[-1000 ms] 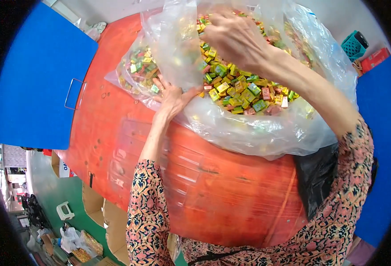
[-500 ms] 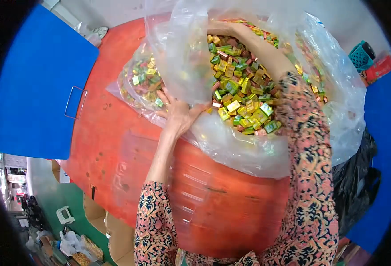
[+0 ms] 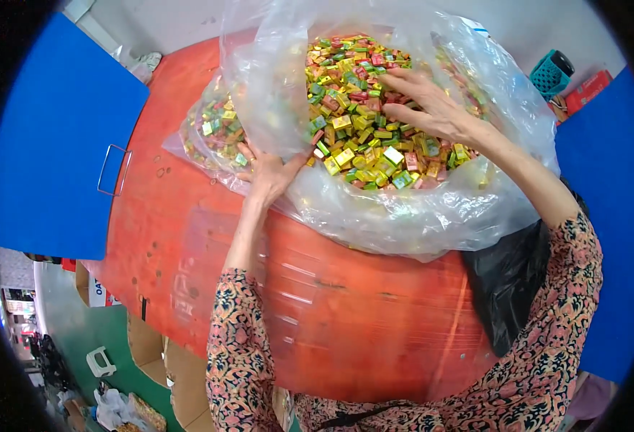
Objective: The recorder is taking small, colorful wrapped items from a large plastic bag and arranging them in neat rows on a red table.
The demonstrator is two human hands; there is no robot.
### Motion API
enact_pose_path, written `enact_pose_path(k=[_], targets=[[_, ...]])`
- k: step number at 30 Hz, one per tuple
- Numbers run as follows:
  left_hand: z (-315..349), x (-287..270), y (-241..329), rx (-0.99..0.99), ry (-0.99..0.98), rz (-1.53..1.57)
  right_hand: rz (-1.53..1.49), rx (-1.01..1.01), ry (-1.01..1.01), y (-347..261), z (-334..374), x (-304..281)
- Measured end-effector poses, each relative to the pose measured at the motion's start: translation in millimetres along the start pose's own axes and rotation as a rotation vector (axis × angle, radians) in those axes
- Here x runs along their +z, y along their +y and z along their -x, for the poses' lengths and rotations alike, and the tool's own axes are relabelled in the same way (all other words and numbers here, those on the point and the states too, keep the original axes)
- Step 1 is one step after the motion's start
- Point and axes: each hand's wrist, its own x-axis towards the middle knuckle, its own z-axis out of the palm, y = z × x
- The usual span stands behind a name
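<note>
Packing workshop, likely; big bag (image 3: 418, 227) of wrapped pieces (image 3: 346, 155) on red tabletop (image 3: 374, 324); open cartons (image 3: 187, 378) alongside; stool (image 3: 103, 372) on green floor (image 3: 90, 327)

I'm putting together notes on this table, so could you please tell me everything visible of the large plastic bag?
The large plastic bag looks thin, cloudy and shiny. It sits wide open on the red table, crumpled along the near side, a flap standing at left. Small yellow, green and pink pieces lie inside. The left hand touches its left side; the right hand is over the pieces.
</note>
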Motion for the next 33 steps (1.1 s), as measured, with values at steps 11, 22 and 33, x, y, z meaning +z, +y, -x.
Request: enact_pose_path(k=[11, 22, 33], targets=[[43.7, 24.3, 30.6, 0.449, 0.014, 0.124, 0.31, -0.049, 0.196, -8.0, 49.8, 43.8], [26.6, -9.5, 59.1, 0.367, 0.035, -0.131, -0.07, 0.018, 0.142, 23.9, -57.1, 13.3], [-1.6, 1.5, 135.5, 0.443, 0.261, 0.258, 0.152, 0.11, 0.073, 53.1, -91.0, 32.1]])
